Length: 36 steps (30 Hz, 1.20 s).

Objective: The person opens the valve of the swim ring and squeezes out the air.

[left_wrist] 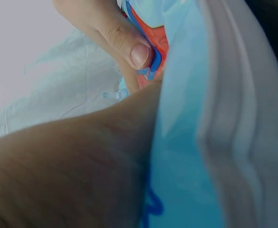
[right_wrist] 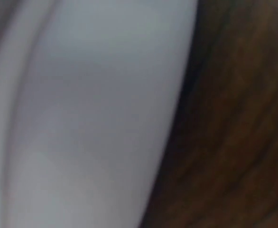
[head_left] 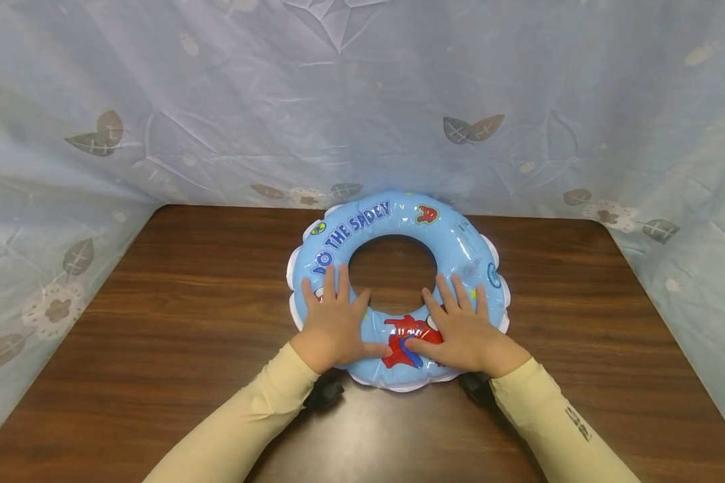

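At frame centre, on tabletop (head_left: 592, 376): inflatable swim ring (head_left: 407, 215), touched lower left by left grip (head_left: 333, 323), lower right by right grip (head_left: 464, 332), both spread, unclenched.

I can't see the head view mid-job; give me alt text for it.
A person's left hand and right hand, fingers spread, rest on the near part of a light-blue, glossy inflatable plastic ring with a scalloped white edge. The ring is on a dark-brown, wood-grain table; a pale grey-blue, leaf-patterned curtain hangs behind.
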Motion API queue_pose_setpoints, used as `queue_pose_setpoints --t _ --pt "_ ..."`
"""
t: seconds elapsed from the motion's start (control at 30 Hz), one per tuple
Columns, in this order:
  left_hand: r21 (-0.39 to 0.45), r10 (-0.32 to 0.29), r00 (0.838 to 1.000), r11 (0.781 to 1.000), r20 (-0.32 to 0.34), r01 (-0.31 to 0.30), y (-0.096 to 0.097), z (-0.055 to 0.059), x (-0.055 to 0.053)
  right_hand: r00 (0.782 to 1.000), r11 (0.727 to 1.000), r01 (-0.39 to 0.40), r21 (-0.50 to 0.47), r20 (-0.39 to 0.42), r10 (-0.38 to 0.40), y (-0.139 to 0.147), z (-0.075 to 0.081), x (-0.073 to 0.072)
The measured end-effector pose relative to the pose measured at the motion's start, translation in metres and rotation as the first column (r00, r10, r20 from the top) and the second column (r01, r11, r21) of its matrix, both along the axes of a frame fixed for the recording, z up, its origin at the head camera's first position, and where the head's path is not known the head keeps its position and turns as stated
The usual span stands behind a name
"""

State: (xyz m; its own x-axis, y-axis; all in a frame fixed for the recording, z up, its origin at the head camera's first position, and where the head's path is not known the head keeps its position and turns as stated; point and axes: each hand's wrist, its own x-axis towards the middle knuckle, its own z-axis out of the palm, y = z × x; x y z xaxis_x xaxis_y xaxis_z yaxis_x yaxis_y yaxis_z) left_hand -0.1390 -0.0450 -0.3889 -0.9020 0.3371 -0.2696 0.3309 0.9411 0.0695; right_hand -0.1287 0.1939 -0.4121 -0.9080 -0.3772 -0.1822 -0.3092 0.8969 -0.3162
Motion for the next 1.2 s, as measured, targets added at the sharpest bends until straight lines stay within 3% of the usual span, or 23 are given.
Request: queue_pose_setpoints --t 0.43,0.9,1.2 --pt "-0.033 -0.027 0.999 0.999 -0.043 0.026 0.003 -0.003 -0.002 1.000 0.999 0.003 0.034 0.017 -0.004 -0.001 0.002 -0.001" --pt "-0.048 -0.028 0.999 0.999 -0.041 0.026 0.003 -0.004 -0.001 0.998 1.000 0.001 0.029 0.056 -0.003 0.001 -0.006 -0.005" --pt "-0.053 -0.018 1.000 0.998 -0.012 0.018 0.003 -0.013 -0.006 0.997 0.999 0.006 0.048 0.070 -0.009 0.002 -0.016 -0.011"
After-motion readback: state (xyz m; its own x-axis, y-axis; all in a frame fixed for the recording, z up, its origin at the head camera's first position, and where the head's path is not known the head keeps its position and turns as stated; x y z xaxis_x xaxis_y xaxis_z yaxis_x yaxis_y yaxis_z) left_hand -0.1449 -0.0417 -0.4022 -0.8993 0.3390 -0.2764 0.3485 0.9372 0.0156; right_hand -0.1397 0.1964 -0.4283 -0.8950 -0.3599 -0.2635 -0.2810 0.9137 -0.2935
